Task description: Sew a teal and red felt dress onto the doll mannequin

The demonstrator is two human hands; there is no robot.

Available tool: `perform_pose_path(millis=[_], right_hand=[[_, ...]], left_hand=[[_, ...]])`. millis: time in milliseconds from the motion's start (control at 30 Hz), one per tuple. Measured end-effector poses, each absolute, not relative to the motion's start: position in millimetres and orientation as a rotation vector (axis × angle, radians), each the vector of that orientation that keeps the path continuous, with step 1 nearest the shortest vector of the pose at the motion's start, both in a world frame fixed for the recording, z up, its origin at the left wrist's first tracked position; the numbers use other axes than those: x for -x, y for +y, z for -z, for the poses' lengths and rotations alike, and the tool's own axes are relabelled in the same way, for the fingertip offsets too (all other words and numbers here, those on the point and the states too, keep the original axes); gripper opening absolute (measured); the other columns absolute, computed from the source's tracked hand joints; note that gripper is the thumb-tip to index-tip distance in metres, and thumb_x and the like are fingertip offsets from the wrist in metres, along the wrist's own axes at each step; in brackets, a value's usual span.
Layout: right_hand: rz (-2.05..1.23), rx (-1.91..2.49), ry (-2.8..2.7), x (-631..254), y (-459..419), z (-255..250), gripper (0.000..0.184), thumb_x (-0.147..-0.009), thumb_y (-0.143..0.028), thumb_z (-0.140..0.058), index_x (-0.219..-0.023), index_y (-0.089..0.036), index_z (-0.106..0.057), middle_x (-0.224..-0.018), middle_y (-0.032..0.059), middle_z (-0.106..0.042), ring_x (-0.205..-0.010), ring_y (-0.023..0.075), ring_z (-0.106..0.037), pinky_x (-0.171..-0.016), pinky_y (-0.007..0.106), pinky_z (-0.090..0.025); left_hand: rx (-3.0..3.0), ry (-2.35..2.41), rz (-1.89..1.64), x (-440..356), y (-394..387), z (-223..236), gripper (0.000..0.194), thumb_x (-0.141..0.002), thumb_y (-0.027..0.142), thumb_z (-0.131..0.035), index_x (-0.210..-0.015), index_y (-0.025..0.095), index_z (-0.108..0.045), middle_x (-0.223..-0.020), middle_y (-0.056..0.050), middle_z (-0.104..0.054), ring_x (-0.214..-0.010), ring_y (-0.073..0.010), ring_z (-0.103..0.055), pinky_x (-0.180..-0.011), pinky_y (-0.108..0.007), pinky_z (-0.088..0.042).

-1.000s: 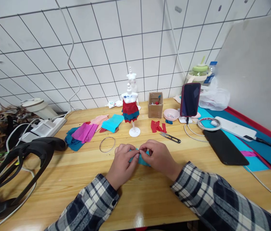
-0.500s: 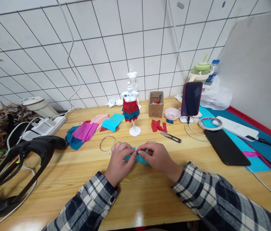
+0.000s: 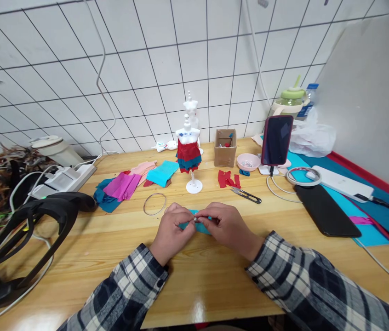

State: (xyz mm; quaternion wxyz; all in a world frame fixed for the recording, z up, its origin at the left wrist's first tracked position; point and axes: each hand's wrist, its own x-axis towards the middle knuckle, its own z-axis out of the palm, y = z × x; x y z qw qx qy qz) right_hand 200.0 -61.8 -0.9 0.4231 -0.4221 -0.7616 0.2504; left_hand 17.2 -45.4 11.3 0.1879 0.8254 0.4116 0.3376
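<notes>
My left hand [image 3: 173, 232] and my right hand [image 3: 227, 225] meet near the middle of the table. The thumb and fingertips of each are pinched together. Between the fingertips shows a tiny whitish bit [image 3: 195, 219], too small to name. A turquoise crepe-paper-like piece [image 3: 204, 229] lies under and between the fingers, partly hidden by them. Just beyond the hands stands a small white dress form [image 3: 188, 134] wearing a layered red and teal skirt-like wrap [image 3: 189, 156]. A thin metal ring [image 3: 155, 204] lies beside my left hand. Thread snips [image 3: 247, 195] lie beyond my right hand.
Coloured sheets [image 3: 123, 186] lie to the left, near a black headset [image 3: 56, 230] and a power strip [image 3: 66, 179]. Behind stand a cardboard box [image 3: 225, 154] and a pink bowl [image 3: 248, 162]. A propped phone [image 3: 277, 140], tape roll [image 3: 304, 176] and black phone [image 3: 327, 211] occupy the right.
The whitish bit at my fingertips shows smaller and lower than before. Both hands stay almost in place, still pinched together over the turquoise piece. The view has shifted slightly.
</notes>
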Motion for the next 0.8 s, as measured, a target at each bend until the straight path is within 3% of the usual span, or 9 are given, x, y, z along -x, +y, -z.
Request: perform_pose_path(millis=[267, 533, 800], right_hand=[[-0.533, 1.11, -1.982, -203, -60, 1, 0.015, -0.087, -0.023, -0.061, -0.096, -0.022, -0.073, -0.085, 0.0025, -0.07, -0.074, 0.0141, -0.06, -0.067, 0.026, -0.044], [-0.523, 1.215, -1.876, -201, -61, -2, 0.005, -0.081, -0.02, -0.064, -0.08, -0.021, -0.069, -0.073, -0.001, -0.065, -0.064, 0.0118, -0.055, -0.059, 0.024, -0.039], [-0.698, 1.348, -1.717, -204, -48, 5, 0.006, -0.076, -0.019, -0.06, -0.073, -0.02, -0.064, -0.065, -0.0021, -0.063, -0.056, 0.0111, -0.053, -0.053, 0.023, -0.039]], left_hand=[[-2.405, 1.153, -0.891, -18, -45, -9, 0.027, -0.086, 0.021, -0.053, -0.065, 0.021, -0.071, -0.066, -0.001, -0.07, -0.064, -0.0148, -0.057, -0.068, -0.033, -0.041], [-2.458, 1.17, -0.891, -20, -46, -10, 0.025, -0.086, 0.021, -0.055, -0.068, 0.021, -0.072, -0.066, -0.002, -0.069, -0.065, -0.0157, -0.057, -0.067, -0.033, -0.04], [-2.39, 0.971, -0.883, -18, -46, -12, 0.02, -0.086, 0.022, -0.057, -0.084, 0.024, -0.076, -0.078, -0.004, -0.073, -0.076, -0.0176, -0.06, -0.073, -0.034, -0.045]])
